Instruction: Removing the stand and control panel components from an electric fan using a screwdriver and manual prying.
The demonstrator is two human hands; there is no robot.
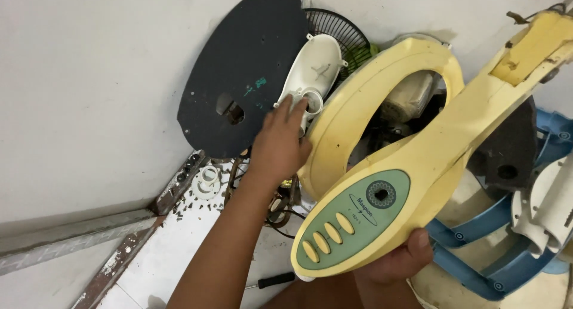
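Observation:
My right hand (397, 262) grips the lower end of a long yellow fan stand housing (418, 160) and holds it up at a slant. The housing's green control panel (352, 219), with a dial and several yellow buttons, faces me. My left hand (279, 145) reaches forward, its fingers spread, with the fingertips touching the round collar of a white plastic fan cover (319, 67). The cover leans against the wall, between a dark oval plate (239, 70) and the yellow housing.
A black fan grille (343, 28) and a motor (409, 97) sit behind the housing. Blue fan base parts (477, 267) and a white housing (549, 207) lie at the right. Loose screws (197, 195), a small white ring (209, 179), a screwdriver (271, 280) and a metal floor rail (71, 237) are at the left.

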